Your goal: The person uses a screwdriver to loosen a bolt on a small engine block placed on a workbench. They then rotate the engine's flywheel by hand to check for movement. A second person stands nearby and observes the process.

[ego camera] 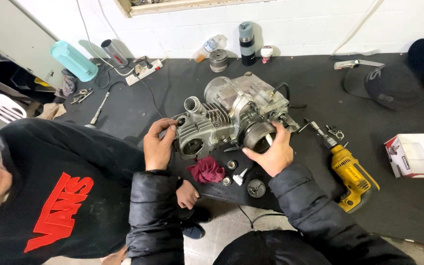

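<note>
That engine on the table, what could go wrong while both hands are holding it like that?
The small engine sits close to the black table's front edge, so a hard push from the left hand or right hand might slide it off. The loose small parts by the red rag lie even nearer that edge and could roll to the floor. The yellow drill points toward the right hand, which might bump it.

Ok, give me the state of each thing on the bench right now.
engine: on its side on the mat, held at both ends
left hand: gripping the cylinder head end
right hand: cupped on the round drum
yellow drill: lying flat, untouched
red rag: crumpled beside the engine
white box: lying closed
</note>
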